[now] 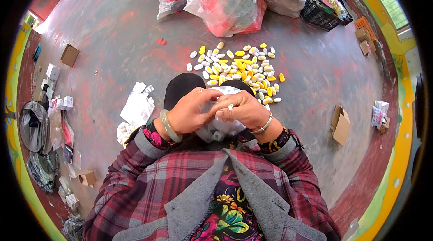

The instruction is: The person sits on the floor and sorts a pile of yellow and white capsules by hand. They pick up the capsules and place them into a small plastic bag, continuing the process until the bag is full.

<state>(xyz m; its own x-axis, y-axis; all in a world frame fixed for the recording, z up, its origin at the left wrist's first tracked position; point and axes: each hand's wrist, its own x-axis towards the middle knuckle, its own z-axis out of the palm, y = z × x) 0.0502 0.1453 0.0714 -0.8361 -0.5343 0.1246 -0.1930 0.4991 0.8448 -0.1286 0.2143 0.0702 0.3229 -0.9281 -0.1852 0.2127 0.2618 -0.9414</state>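
Note:
Over my lap my two hands meet at the fingertips. My right hand [247, 111] is closed in a pinch, and a small white piece [230, 107] shows between its thumb and fingers. Curled beside it, my left hand [189, 110] has its fingertips touching the right fingers; what they hold, if anything, is hidden. Under both hands a see-through plastic bag [217, 131] lies in my lap, with small pale things inside. Just beyond my knees, many white and yellow oval plastic pieces [244, 66] are spread on the floor.
White plastic bags [137, 108] lie on the floor at my left. Large filled sacks [228, 4] stand ahead, with a black crate [319, 14] to their right. An open cardboard box [340, 125] sits at right; small white boxes [52, 72] line the left wall.

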